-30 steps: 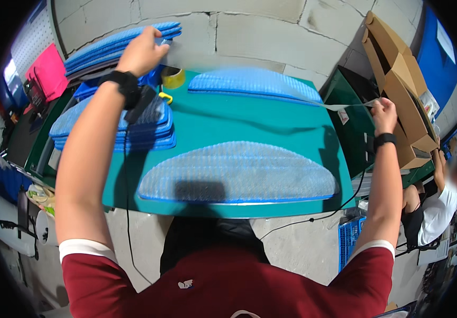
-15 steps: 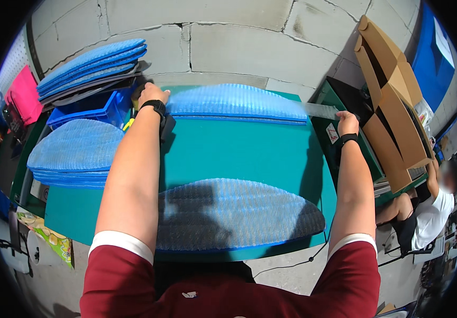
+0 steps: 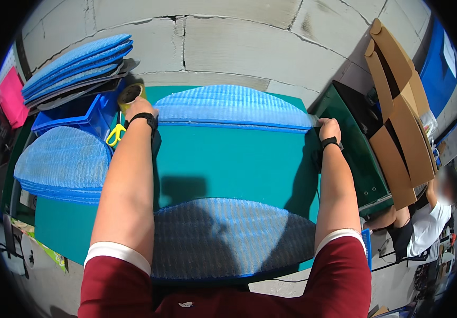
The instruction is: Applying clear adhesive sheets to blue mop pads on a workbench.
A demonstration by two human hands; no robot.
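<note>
A folded blue ribbed, fleecy pad lies along the far edge of the green table, its straight side toward me. My left hand is closed at its left end, against a yellowish roll of tape that it appears to grip; the fingers are partly hidden. At the pad's right end my right hand is closed on the end of a clear tape strip. Nearer to me a grey-and-blue pad lies flat, partly in my shadow.
Stacked blue pads lie on the left, beside yellow-handled scissors. Behind them more pads rest over a blue bin. Opened cardboard boxes lean beside a green cabinet on the right; a person sits beyond.
My right hand has moved left and slightly down to the pad's right end, with the clear strip. The whole view has shifted, and the tape roll and scissors show more fully.
</note>
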